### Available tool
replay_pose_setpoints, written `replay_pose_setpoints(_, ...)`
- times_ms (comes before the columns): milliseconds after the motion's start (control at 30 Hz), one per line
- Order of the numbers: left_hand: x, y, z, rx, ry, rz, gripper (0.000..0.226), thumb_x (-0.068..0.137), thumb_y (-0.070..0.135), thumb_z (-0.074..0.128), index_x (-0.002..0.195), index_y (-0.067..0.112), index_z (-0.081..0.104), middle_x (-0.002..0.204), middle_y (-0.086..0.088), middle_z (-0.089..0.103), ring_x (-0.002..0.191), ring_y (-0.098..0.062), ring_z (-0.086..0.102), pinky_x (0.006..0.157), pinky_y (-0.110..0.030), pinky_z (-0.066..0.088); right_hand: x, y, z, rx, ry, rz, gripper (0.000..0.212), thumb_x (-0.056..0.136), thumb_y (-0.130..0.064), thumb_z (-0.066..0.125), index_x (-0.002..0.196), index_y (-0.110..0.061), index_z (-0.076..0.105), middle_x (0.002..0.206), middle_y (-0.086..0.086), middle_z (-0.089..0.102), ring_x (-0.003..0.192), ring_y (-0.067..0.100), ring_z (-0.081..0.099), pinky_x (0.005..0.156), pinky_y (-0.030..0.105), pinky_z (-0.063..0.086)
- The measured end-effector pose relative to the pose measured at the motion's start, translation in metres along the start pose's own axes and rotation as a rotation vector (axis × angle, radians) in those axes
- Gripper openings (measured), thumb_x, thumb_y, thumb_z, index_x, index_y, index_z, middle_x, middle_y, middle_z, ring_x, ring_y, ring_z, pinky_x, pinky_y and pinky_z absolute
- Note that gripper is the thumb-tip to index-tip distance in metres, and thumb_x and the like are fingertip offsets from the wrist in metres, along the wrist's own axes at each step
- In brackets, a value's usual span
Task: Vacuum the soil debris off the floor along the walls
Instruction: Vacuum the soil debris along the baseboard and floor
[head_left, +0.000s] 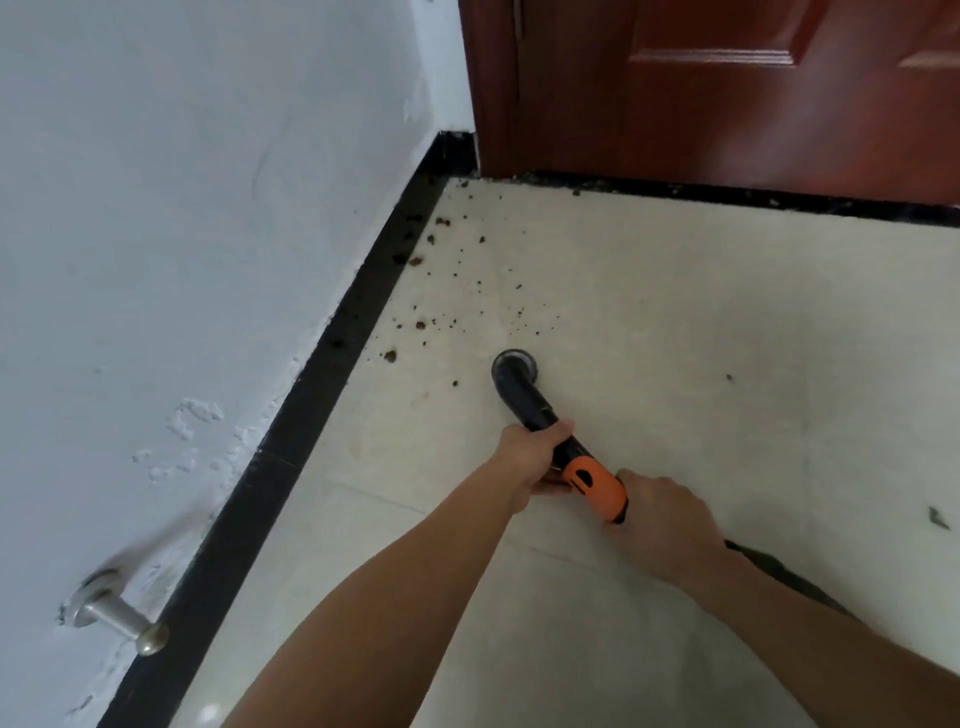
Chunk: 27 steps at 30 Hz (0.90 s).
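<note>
The soil debris lies as dark brown crumbs and small clods scattered over the pale floor, thickest along the black border strip at the foot of the left wall and thinning toward the corner by the door. A few clods sit on the black strip itself.

The vacuum has a smooth orange plastic body with a black half-round mark on it, and a black tube bending down to a round nozzle that rests on the tile, just short of the nearest crumbs. The left hand is wrapped round the black tube just ahead of the orange part. The right hand curls round the rear end of the body; a dark hose shows past its wrist.

The floor is glossy cream tile with faint joints. The wall is white, its paint rough and flaking low down, where a brushed-metal door stop sticks out. The door is reddish-brown panelled wood.
</note>
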<state>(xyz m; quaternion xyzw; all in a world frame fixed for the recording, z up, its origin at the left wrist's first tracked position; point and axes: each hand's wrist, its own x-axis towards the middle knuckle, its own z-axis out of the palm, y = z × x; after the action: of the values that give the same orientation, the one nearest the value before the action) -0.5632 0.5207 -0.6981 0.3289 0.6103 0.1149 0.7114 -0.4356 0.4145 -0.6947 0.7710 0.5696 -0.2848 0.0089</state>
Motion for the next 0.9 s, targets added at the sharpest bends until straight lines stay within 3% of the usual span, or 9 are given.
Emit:
replay_pose_setpoints(267, -0.004, 0.008, -0.008, 0.13, 0.023, -0.04, 0.044, 0.09, 0.028, 0.067, 0.116, -0.006, 0.059, 0.103, -0.025, 0.069, 0.078, -0.032, 0.068, 0.072, -0.042, 0.06, -0.006, -0.009, 0.016, 0.077, 0.034, -0.012, 0.016, 0.087, -0.033, 0.056, 0.092, -0.024, 0.044, 0.076, -0.005, 0.052, 0.067, 0.019, 0.055, 0.06, 0.029, 0.041)
replay_pose_setpoints(433, -0.003, 0.007, 0.051, 0.296, -0.106, -0.046, 0.046, 0.09, 0.031, 0.065, 0.119, -0.004, 0.056, 0.094, -0.02, 0.069, 0.071, -0.027, 0.068, 0.062, -0.035, 0.059, -0.034, 0.038, 0.003, 0.098, 0.038, 0.161, 0.016, 0.086, -0.038, 0.056, 0.093, -0.028, 0.045, 0.076, -0.008, 0.056, 0.066, 0.014, 0.055, 0.063, 0.029, 0.048)
replay_pose_setpoints(567, 0.005, 0.005, 0.122, 0.42, -0.234, -0.029, 0.048, 0.09, 0.035, 0.065, 0.12, -0.001, 0.055, 0.097, -0.021, 0.07, 0.066, -0.027, 0.067, 0.062, -0.036, 0.059, -0.059, 0.085, -0.014, 0.106, 0.115, 0.324, 0.013, 0.089, -0.04, 0.052, 0.09, -0.029, 0.044, 0.068, -0.011, 0.047, 0.06, 0.013, 0.047, 0.056, 0.027, 0.036)
replay_pose_setpoints(667, 0.005, 0.005, 0.165, 0.476, -0.291, -0.001, 0.046, 0.092, 0.035, 0.063, 0.119, -0.001, 0.054, 0.084, -0.017, 0.065, 0.057, -0.023, 0.062, 0.054, -0.032, 0.056, -0.07, 0.11, -0.019, 0.135, 0.173, 0.43, 0.013, 0.086, -0.038, 0.056, 0.088, -0.028, 0.048, 0.068, -0.01, 0.051, 0.057, 0.009, 0.047, 0.05, 0.025, 0.032)
replay_pose_setpoints(767, 0.004, 0.001, 0.185, 0.504, -0.32, 0.013, 0.037, 0.092, 0.034, 0.062, 0.11, 0.003, 0.052, 0.074, -0.012, 0.061, 0.055, -0.023, 0.059, 0.048, -0.03, 0.053, -0.075, 0.121, -0.015, 0.172, 0.188, 0.5, 0.013, 0.083, -0.036, 0.06, 0.088, -0.026, 0.052, 0.071, -0.007, 0.056, 0.063, 0.015, 0.054, 0.056, 0.026, 0.039)
replay_pose_setpoints(900, 0.008, 0.007, 0.18, 0.485, -0.297, 0.045, 0.036, 0.092, 0.031, 0.062, 0.112, 0.004, 0.051, 0.088, -0.017, 0.062, 0.057, -0.024, 0.059, 0.049, -0.033, 0.053, -0.064, 0.115, -0.012, 0.23, 0.199, 0.507, 0.015, 0.078, -0.033, 0.062, 0.089, -0.025, 0.056, 0.074, -0.004, 0.059, 0.069, 0.021, 0.059, 0.062, 0.029, 0.044)
